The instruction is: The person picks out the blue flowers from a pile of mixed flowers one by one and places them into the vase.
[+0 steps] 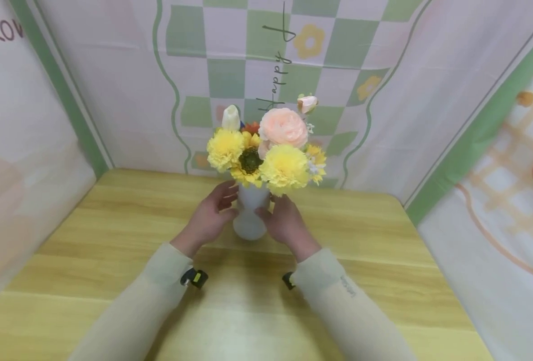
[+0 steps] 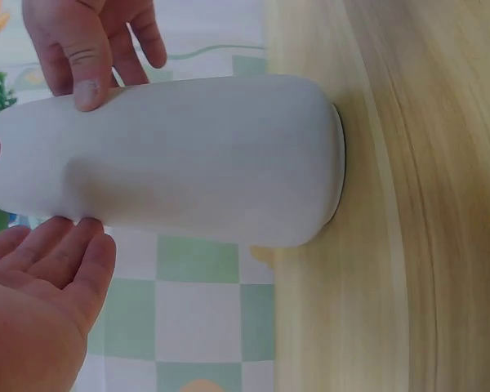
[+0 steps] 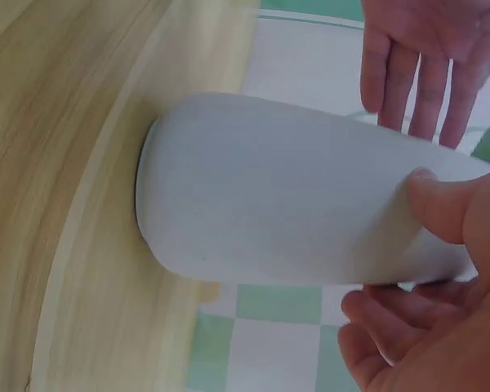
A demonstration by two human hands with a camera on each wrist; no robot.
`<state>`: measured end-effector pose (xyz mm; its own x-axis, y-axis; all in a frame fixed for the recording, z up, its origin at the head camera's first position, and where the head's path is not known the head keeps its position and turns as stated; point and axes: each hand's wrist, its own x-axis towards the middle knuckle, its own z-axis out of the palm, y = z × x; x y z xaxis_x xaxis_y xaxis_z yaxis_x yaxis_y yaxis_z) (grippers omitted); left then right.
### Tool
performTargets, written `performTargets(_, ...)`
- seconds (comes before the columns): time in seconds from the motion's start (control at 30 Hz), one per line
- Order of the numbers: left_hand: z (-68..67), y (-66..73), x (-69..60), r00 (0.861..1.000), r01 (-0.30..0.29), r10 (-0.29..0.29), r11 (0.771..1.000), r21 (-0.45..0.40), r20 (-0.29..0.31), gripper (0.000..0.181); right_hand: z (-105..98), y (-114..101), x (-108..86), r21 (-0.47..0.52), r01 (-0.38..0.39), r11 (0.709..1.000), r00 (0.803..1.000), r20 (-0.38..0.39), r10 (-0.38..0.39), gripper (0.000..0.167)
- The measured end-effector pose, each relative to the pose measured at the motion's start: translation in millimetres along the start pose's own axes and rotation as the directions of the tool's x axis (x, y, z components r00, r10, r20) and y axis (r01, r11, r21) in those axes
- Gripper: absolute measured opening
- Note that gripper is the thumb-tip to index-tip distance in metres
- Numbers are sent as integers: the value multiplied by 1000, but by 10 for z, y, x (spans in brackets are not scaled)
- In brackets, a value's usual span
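Observation:
A white vase (image 1: 250,220) stands on the wooden table and bears a bunch of flowers. My left hand (image 1: 209,215) is at its left side; in the left wrist view its fairly straight fingers (image 2: 65,257) touch the vase's side. On the opposite side, my right hand (image 1: 286,223) holds the upper part of the vase, its thumb (image 3: 441,204) on the front and its fingers bent along the side. The flowers include a pink bloom (image 1: 284,127), a yellow bloom (image 1: 285,168), a sunflower (image 1: 250,160) and a white tulip (image 1: 231,118).
The wooden table (image 1: 248,311) reaches back to a checked cloth backdrop (image 1: 226,35). Printed cloth also hangs at the left (image 1: 27,150) and right sides. Dark straps with small devices (image 1: 195,277) are on both wrists.

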<state>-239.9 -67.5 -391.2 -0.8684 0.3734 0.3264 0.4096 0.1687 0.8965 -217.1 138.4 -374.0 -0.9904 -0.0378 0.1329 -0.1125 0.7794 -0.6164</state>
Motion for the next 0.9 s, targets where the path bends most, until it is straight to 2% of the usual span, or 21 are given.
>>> performTargets(0.23, 21, -65, 68, 1000, 4, -4, 998, -59, 2, 68, 85, -12, -2, -36, 74, 997, 990, -119, -77, 59)
performTargets(0.4, 36, -79, 116, 1000, 27, -28, 997, -73, -5, 68, 128, -15, 46, -58, 76, 995, 984, -160, -85, 61)
performTargets(0.57, 30, -95, 159, 999, 38, -39, 994, -106, -2, 66, 155, -32, 69, -86, 99, 991, 969, -218, -115, 55)
performTargets(0.73, 27, -98, 166, 999, 49, -46, 977, -209, 19, 69, 121, -45, 48, -82, 80, 993, 968, -230, -97, 58)
performTargets(0.9, 28, -106, 178, 999, 49, -45, 978, -203, 28, 68, 81, -34, 44, -83, 98, 992, 969, -218, -114, 64)
